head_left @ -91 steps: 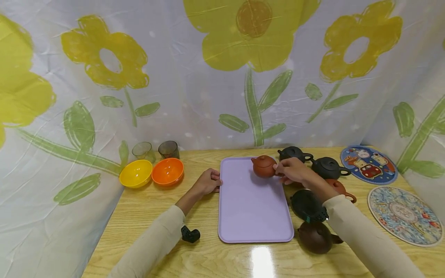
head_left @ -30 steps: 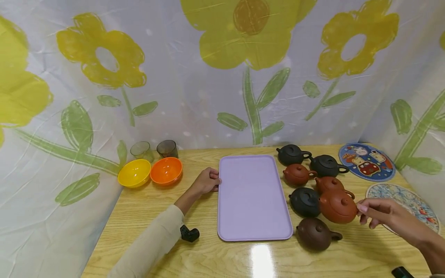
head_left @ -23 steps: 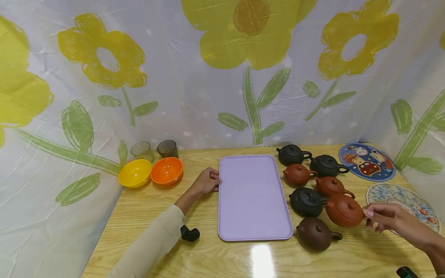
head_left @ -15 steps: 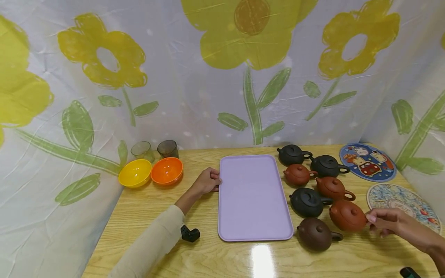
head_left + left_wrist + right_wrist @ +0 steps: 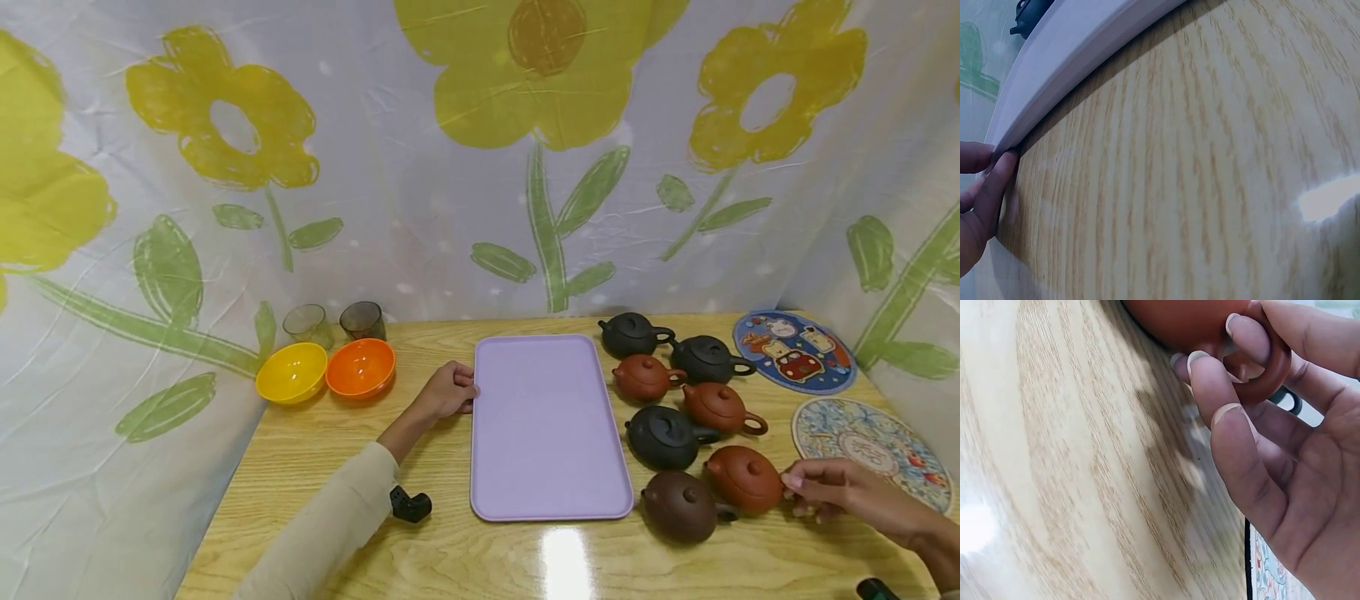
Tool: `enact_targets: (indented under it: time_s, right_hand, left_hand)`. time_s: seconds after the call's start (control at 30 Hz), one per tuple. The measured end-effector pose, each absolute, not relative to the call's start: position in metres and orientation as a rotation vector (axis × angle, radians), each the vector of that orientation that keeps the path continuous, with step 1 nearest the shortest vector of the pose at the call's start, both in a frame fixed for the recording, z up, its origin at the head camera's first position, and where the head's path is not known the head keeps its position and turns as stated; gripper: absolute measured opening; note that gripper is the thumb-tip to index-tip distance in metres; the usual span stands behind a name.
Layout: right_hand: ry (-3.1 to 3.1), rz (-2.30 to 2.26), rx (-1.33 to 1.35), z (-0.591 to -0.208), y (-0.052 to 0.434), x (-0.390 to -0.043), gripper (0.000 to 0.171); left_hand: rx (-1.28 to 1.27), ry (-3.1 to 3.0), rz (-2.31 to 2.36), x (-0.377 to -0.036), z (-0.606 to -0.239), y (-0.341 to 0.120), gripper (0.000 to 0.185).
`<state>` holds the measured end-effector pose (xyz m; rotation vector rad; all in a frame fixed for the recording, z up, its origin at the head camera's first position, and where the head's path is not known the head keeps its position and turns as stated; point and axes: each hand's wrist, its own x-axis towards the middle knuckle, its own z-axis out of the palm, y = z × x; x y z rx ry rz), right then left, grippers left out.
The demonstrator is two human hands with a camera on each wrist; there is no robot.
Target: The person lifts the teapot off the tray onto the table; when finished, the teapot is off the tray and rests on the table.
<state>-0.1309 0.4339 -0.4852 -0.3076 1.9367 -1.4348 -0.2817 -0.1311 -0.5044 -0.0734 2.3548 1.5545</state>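
Observation:
With its fingers through and around the looped handle (image 5: 1270, 378), my right hand (image 5: 847, 492) grips a reddish-brown clay teapot (image 5: 744, 478) at the right of the table. The pot is upright, its spout to the left, right beside a dark brown teapot (image 5: 678, 507) whose handle it partly overlaps in the head view. My left hand (image 5: 448, 390) pinches the left rim of a lilac rectangular tray (image 5: 551, 425); in the left wrist view thumb and finger (image 5: 999, 181) meet at the tray's edge. Nothing lies on the tray.
More teapots stand right of the tray: black ones (image 5: 662, 437) and reddish ones (image 5: 645, 377). Two round mats, blue (image 5: 795, 350) and floral (image 5: 870, 450), lie at far right. Yellow (image 5: 292, 373) and orange (image 5: 361, 368) bowls and two glasses (image 5: 363, 322) stand back left.
My right hand has carried the reddish teapot from above the tray over to the right, then down toward the front beside the dark brown one. My left hand has stayed at the tray's rim.

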Motion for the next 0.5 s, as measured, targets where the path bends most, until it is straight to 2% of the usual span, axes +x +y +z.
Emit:
enact_targets:
  time_s: [0.27, 0.5]
  right_hand:
    - [1.837, -1.462, -0.321, -0.4855, 0.4357, -0.1326, 0.036]
    - [2.054, -1.279, -0.183, -0.4812, 0.4353, -0.1328, 0.034]
  left_hand:
    - [-0.057, 2.309, 1.606, -0.2806, -0.5059, -0.1321, 0.034]
    - [-0.054, 2.31, 1.596, -0.2801, -0.5064, -0.1335, 0.035]
